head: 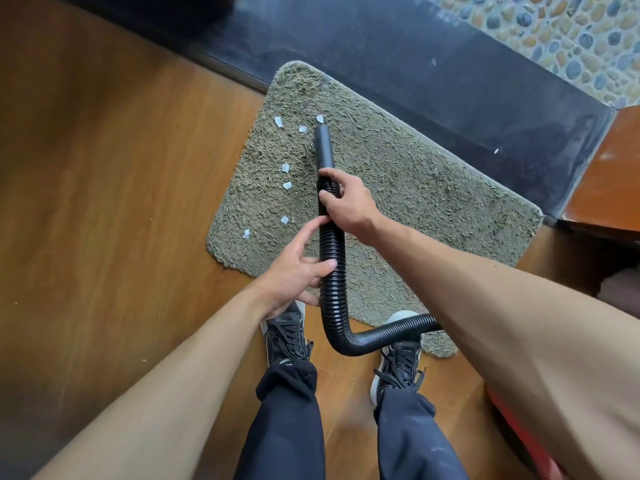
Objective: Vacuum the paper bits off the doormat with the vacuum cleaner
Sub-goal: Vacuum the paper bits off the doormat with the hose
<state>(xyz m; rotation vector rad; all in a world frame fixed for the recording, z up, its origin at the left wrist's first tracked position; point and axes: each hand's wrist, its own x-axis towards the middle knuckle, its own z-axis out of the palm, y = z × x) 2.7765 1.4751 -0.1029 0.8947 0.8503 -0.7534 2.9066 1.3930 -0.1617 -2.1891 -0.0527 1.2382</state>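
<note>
Black hose (333,289), nozzle (323,147) near white paper bits (286,185) on doormat (415,188).

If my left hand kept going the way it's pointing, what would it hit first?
Probably your right hand, gripping the hose just ahead of the left hand's fingers; depth unclear.

Bare pile right of the hose, litter left of it

The vacuum hose (330,271) runs up the middle of the doormat (433,188) and bends rightward over the near edge. To its right, bare pile reaches the dark stone threshold (450,81). To its left, paper bits (286,185) dot the pile beside the wooden floor (104,168).
</note>
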